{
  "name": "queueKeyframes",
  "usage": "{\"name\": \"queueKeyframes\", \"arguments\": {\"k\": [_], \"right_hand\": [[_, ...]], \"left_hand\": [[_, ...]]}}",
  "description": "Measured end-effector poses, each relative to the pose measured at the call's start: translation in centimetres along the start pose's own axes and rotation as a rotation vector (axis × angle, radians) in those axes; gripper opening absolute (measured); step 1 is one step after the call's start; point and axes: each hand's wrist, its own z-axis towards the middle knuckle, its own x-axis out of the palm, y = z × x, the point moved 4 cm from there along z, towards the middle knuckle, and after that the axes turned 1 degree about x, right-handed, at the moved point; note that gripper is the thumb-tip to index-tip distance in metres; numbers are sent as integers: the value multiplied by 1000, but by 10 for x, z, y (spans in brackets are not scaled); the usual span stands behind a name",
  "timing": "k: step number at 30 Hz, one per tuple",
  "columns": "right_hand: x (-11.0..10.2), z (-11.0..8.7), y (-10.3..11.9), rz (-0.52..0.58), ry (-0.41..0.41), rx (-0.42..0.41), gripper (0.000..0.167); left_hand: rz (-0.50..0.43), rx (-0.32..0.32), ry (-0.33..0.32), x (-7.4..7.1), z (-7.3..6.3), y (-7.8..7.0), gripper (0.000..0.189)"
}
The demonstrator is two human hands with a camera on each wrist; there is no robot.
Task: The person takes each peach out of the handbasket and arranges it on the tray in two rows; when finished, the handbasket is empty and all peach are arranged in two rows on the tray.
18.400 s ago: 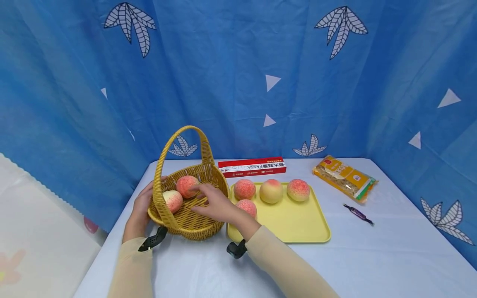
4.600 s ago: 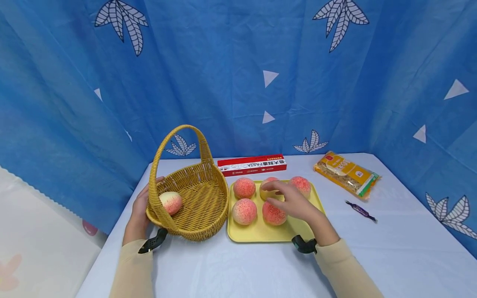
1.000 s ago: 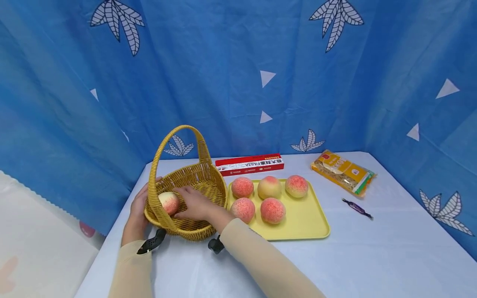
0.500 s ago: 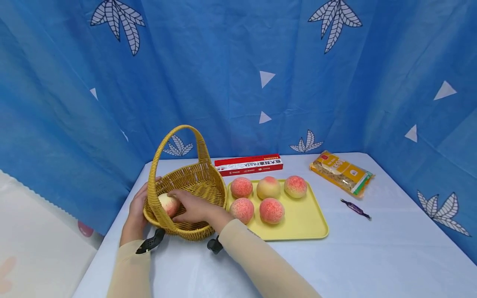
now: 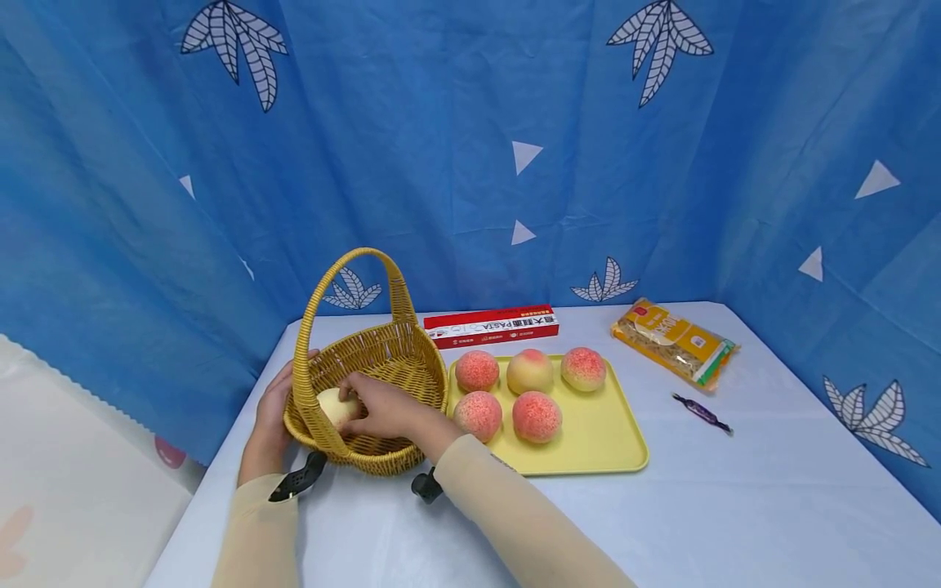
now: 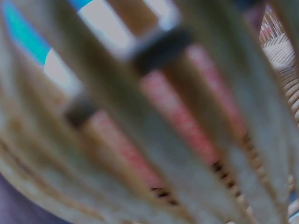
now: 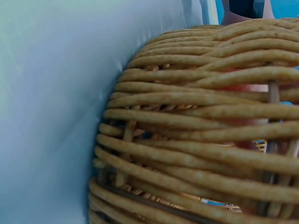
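Note:
In the head view, a yellow wicker basket (image 5: 426,359) with a tall arched handle (image 5: 397,294) stands at the left of the table. Inside it, near the left wall, lies a pale and pink peach (image 5: 334,405). My right hand (image 5: 387,408) reaches over the near right rim and grips this peach from its right side. Along the basket's left outer side rests my left hand (image 5: 274,408), its fingers extended and its thumb hidden. Up close, the left wrist view has the basket wall (image 6: 149,126) with pink peach skin (image 6: 180,119) through the gaps. Wicker fills much of the right wrist view.
Right beside the basket sits a yellow tray (image 5: 599,441) holding several peaches (image 5: 537,416). A red pasta box (image 5: 492,327) lies behind it. Toward the right are an orange bag of noodles (image 5: 672,341) and a purple wrapped candy (image 5: 703,413).
Earlier, two peaches lay in the basket; one now does, and the tray holds one more. Within the last second my right hand took hold of the basket's peach, which turned its pale side up.

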Motion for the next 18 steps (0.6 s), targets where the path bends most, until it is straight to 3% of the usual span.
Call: {"name": "queueKeyframes", "arguments": {"k": [12,18], "right_hand": [[-1,-2,2,-67,-28,8,57],[-1,-3,2,-98,-18,28,62]], "left_hand": [[21,-55,-20,0,1,1,51],[-20,-39,5,1,1,1,51]]}}
